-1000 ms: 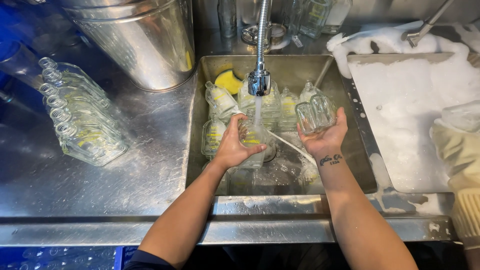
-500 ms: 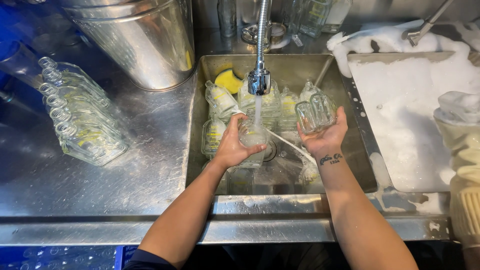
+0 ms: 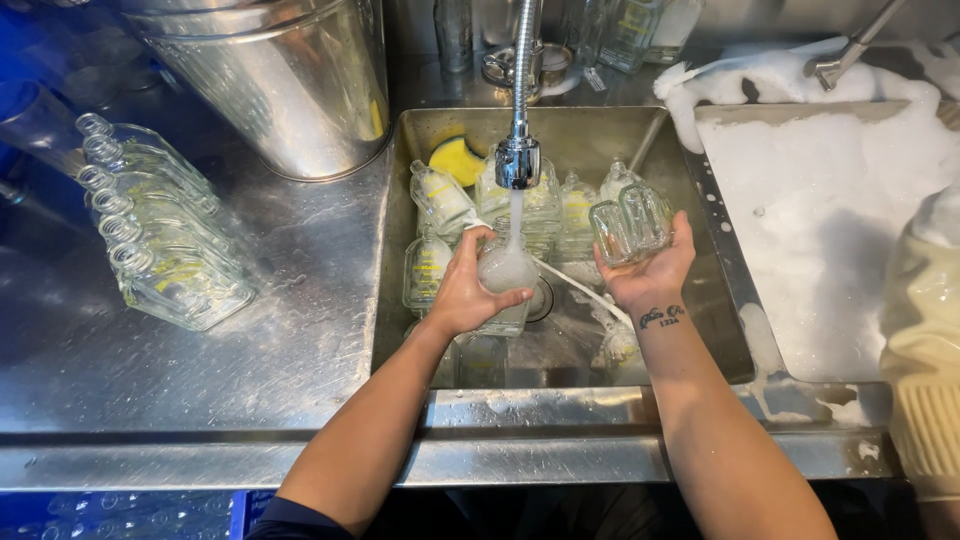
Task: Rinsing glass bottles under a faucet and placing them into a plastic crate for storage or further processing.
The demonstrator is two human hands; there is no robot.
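Steel counter [image 3: 250,340] fills most of what we see, with a deep sink [image 3: 720,290] sunk into its middle and a second basin of white foam [image 3: 820,210] to the right. At the upper left stands a big metal bucket [image 3: 280,80], and beside it a row of clear glass bottles [image 3: 150,235] lies on the counter. More bottles [image 3: 440,200] crowd the sink around a yellow sponge [image 3: 458,158]. Under the running tap [image 3: 518,160] our left hand [image 3: 465,295] is wrapped around a foamy bottle [image 3: 505,275], catching the stream. Our right hand [image 3: 650,270], well apart from the left, cradles two small clear bottles [image 3: 630,222] in its curled palm.
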